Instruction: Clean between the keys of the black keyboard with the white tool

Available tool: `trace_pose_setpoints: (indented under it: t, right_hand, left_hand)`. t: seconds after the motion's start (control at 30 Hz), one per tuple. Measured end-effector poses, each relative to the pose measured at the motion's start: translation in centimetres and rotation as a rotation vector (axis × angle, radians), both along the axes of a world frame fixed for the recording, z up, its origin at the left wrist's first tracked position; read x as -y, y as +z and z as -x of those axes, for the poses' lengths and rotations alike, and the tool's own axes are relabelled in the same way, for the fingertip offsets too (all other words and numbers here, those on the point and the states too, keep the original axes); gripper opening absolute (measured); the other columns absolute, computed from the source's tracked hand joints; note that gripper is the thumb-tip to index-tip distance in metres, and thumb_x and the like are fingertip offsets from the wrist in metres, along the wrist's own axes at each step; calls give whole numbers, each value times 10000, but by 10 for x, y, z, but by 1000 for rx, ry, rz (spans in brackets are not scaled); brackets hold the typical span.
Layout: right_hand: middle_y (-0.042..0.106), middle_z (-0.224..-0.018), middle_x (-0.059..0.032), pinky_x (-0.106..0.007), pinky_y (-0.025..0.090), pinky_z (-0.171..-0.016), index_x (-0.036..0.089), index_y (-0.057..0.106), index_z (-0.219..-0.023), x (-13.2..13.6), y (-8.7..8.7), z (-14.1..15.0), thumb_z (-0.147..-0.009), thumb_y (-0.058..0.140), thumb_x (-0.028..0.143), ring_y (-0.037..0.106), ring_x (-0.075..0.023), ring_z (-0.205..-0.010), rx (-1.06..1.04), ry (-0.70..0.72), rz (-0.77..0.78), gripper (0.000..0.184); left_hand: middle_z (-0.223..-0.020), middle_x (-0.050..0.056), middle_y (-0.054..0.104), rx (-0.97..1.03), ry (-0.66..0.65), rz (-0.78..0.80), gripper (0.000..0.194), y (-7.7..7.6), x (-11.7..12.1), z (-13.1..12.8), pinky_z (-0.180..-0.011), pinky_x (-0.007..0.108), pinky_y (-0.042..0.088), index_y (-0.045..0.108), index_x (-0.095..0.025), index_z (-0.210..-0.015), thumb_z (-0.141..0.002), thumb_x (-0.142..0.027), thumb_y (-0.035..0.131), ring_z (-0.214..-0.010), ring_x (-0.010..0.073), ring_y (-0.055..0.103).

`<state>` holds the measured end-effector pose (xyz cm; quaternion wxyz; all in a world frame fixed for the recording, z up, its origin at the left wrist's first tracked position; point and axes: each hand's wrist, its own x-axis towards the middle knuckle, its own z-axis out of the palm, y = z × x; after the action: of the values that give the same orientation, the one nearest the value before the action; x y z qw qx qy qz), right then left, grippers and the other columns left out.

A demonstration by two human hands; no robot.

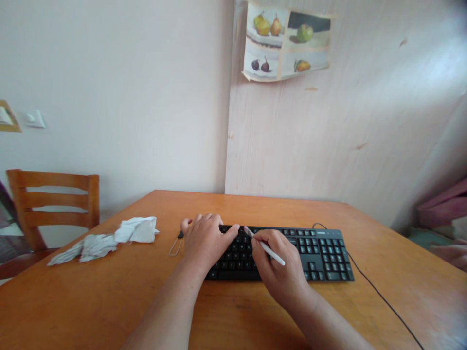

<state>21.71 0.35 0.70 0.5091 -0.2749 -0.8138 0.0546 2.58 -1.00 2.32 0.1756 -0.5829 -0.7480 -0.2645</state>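
Note:
A black keyboard [321, 250] lies across the middle of the wooden table [109, 301]. My left hand [204, 240] rests on the keyboard's left end, fingers laid flat over the keys and its far edge. My right hand [280, 267] is closed around a thin white stick [265, 247], held like a pen. The stick's tip touches the upper key rows near my left fingertips.
A crumpled white cloth [109, 240] lies on the table to the left. A small wire loop [175, 247] sits just left of the keyboard. The keyboard's black cable [379, 294] trails off to the right front. A wooden chair [51, 204] stands at the left.

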Motion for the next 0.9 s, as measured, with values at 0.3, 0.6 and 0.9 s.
trace_pose_setpoints:
  t: [0.3, 0.6, 0.9]
  right_hand:
    - [647, -823, -18, -295, 432, -726, 216, 589, -914, -3, -4, 0, -960, 542, 199, 604, -166, -768, -21, 12, 49, 68]
    - [633, -809, -12, -297, 422, -719, 218, 592, -913, -1, -1, -1, -960, 546, 200, 591, -166, -748, -39, 4, 64, 69]
    - [636, -822, -9, -289, 425, -732, 216, 593, -906, -3, -2, 0, -960, 545, 203, 599, -163, -771, -25, 15, 95, 73]
  left_hand:
    - [-911, 95, 746, 0, 1, 44, 509, 1, 1, -1, -920, 507, 320, 643, -233, -750, -876, -688, 455, -958, 312, 621]
    - [-917, 97, 741, 11, -2, 49, 512, 0, 1, -1, -930, 516, 309, 660, -231, -756, -882, -677, 440, -957, 316, 618]
    - [-945, 106, 750, 16, 7, 66, 519, 3, 3, -1, -943, 514, 305, 668, -229, -775, -881, -681, 435, -973, 316, 619]
